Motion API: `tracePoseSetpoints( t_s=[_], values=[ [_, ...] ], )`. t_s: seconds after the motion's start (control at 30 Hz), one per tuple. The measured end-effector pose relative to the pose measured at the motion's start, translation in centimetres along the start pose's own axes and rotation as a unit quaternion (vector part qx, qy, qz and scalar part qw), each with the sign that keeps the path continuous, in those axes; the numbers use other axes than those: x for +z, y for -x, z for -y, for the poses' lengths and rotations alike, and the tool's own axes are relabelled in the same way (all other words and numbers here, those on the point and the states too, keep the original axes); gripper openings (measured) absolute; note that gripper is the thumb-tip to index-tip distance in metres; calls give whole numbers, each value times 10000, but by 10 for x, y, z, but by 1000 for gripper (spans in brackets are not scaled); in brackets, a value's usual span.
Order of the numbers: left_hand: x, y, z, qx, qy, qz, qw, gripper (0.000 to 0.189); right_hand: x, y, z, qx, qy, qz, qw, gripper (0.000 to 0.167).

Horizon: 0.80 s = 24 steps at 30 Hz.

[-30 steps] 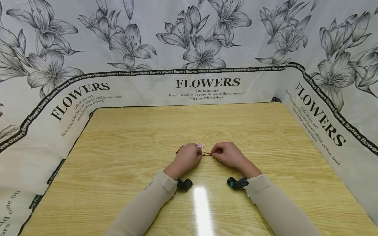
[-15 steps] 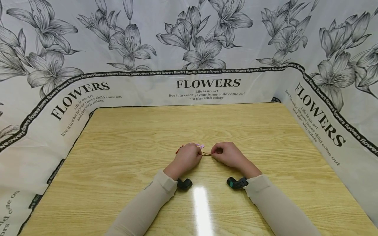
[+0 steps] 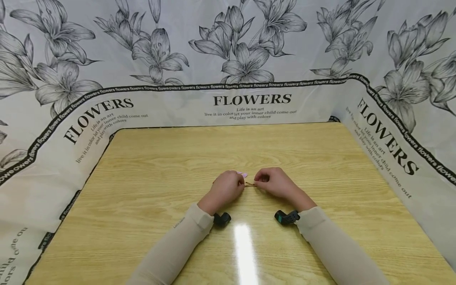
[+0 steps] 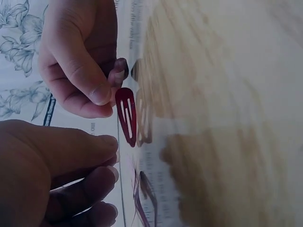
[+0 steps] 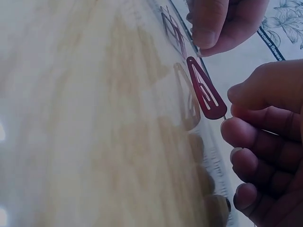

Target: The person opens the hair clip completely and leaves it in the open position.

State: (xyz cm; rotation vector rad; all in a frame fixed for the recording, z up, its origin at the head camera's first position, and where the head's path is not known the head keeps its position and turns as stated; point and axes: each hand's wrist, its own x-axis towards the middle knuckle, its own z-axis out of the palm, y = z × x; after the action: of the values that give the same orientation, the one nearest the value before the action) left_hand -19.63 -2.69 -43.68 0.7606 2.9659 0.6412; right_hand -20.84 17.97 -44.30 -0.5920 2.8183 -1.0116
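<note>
A dark red snap hair clip (image 3: 250,185) is held between the two hands, just above the table; its prongs spread apart toward the left in the head view. The right hand (image 3: 276,183) pinches its wide end between thumb and forefinger. At the narrow end, the left hand (image 3: 224,188) has thumb and forefinger together, the tips right at the clip. Seen from the left wrist, the slotted face of the clip (image 4: 127,116) shows below the right fingers. Pink hair clips (image 3: 244,174) lie behind the left hand, partly hidden by it.
The wood-grain table (image 3: 171,158) spreads around both hands. A flower-printed curtain (image 3: 249,105) borders it at the back and both sides. Black wrist cameras (image 3: 222,219) sit under the cuffs, near the tabletop.
The hands and the hair clip keep nearly the same place and hold. The view has shifted slightly; the right hand appears a little higher, and the red item behind the left hand is now mostly hidden.
</note>
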Motion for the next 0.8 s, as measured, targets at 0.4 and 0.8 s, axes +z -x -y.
tracePoseSetpoints(
  t_s=[0.4, 0.8],
  values=[
    [-12, 6, 11, -146, 161, -67, 9997, 17, 0, -11, 10, -338, 130, 150, 9992, 9],
    [-19, 13, 22, -352, 69, -40, 9993, 17, 5, -19, 25, -521, 220, 291, 9980, 12]
  ],
)
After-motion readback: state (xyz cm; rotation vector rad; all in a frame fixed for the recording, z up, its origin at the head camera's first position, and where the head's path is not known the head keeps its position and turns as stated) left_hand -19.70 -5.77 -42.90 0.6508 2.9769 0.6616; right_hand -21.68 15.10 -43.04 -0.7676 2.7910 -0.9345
